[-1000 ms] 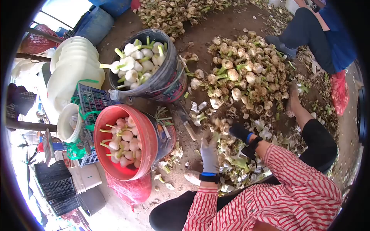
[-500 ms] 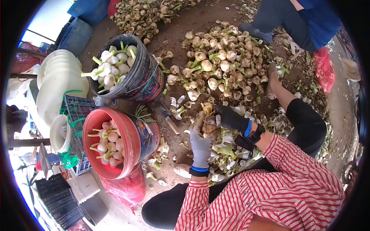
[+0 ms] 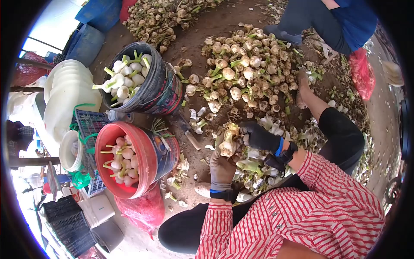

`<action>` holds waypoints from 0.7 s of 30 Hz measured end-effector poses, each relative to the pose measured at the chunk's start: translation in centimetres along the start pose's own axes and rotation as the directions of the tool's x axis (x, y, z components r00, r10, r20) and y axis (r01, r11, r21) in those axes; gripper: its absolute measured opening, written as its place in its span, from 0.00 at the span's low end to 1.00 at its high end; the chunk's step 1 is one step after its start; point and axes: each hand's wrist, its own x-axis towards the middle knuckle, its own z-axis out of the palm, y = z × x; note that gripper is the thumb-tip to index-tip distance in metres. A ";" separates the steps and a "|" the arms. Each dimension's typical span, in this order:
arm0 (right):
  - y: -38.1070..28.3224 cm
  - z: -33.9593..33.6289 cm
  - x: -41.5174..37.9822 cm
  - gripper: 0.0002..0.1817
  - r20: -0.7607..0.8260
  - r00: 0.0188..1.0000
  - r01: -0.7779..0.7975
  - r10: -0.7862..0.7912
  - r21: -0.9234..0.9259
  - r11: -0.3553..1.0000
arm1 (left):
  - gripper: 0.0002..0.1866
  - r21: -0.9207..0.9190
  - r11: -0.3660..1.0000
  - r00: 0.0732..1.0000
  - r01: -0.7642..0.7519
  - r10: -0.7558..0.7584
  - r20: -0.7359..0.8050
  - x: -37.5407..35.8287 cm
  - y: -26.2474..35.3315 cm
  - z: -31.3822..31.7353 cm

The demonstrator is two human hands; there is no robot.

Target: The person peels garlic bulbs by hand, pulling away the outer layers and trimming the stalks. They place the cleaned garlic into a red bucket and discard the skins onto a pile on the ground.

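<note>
My left hand (image 3: 222,172), in a greyish glove, is closed around the lower side of a garlic bulb (image 3: 227,148). The bulb has yellowish, ragged dry skin around its upper part. Just right of it is my right hand (image 3: 261,138), in a dark glove, fingers curled beside the bulb's upper end; what they grip, if anything, is hidden. Loose peeled skins and leaves (image 3: 250,166) lie beneath both hands. Beyond them spreads a heap of unpeeled garlic bulbs (image 3: 248,73) with short green stalks.
On the left stand a dark bucket (image 3: 170,88) of white garlic and a red bucket (image 3: 146,159) of pinkish garlic. A wooden-handled tool (image 3: 192,139) lies between the buckets and my hands. Another person's leg (image 3: 308,21) is at top right, near a red bag (image 3: 361,73).
My left hand has rolled over, showing a browner side of its glove. The garlic bulb's pale underside now faces up, and my right hand has come slightly away from it.
</note>
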 end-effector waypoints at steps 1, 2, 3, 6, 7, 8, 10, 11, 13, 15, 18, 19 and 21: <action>-1.1 -0.4 0.3 0.18 0.132 0.982 -0.146 0.134 0.087 0.985 | 0.25 -0.002 1.000 1.000 0.001 -0.001 0.000 0.1 0.0 -0.2; -1.7 -0.5 0.5 0.19 0.272 0.929 -0.300 0.251 0.153 0.942 | 0.24 0.012 1.000 0.999 -0.001 0.001 0.037 0.2 0.1 -0.5; -1.8 -0.3 0.4 0.19 0.274 0.928 -0.303 0.254 0.153 0.941 | 0.24 0.025 1.000 0.997 -0.004 0.002 0.074 0.3 0.1 -1.0; -2.5 0.3 0.2 0.20 0.007 0.994 0.105 -0.105 -0.072 0.992 | 0.26 -0.127 0.981 0.989 0.149 -0.147 0.024 0.7 0.3 -2.0; -2.0 0.6 0.4 0.20 0.007 0.994 0.106 -0.106 -0.072 0.992 | 0.27 -0.153 0.953 0.960 0.261 -0.238 0.150 1.0 0.8 -1.6; -1.1 1.1 0.4 0.20 -0.013 0.999 -0.038 0.039 0.071 0.997 | 0.29 -0.034 0.962 0.962 0.272 -0.271 0.018 1.0 0.9 -1.1; -1.8 1.4 0.4 0.21 -0.191 0.981 -0.067 0.046 -0.108 0.992 | 0.28 0.278 0.958 0.995 0.075 -0.056 -0.077 0.7 0.4 0.5; -2.2 1.3 0.4 0.21 -0.190 0.981 -0.067 0.045 -0.110 0.992 | 0.28 0.576 0.812 0.979 -0.094 0.181 -0.096 0.8 0.2 0.8; -3.2 0.9 0.4 0.22 -0.043 0.979 -0.203 0.199 -0.153 0.967 | 0.29 0.707 0.695 0.965 -0.130 0.251 -0.070 0.9 0.5 0.0; -2.5 0.2 0.8 0.21 0.061 0.946 -0.325 0.320 0.140 0.935 | 0.34 0.585 0.798 0.973 -0.146 0.224 -0.062 0.7 0.8 -0.7; -1.7 0.6 0.5 0.19 0.180 0.912 -0.408 0.368 0.464 0.786 | 0.35 0.510 0.848 0.980 -0.142 0.193 -0.049 0.6 1.6 -0.9; -1.5 0.7 0.6 0.18 0.157 0.931 -0.363 0.330 0.516 0.776 | 0.35 0.525 0.841 0.976 -0.132 0.202 -0.078 0.6 1.8 -0.5; -1.5 0.7 0.8 0.17 0.154 0.932 -0.356 0.327 0.547 0.757 | 0.30 0.520 0.843 0.968 -0.139 0.225 -0.106 0.6 1.6 -0.1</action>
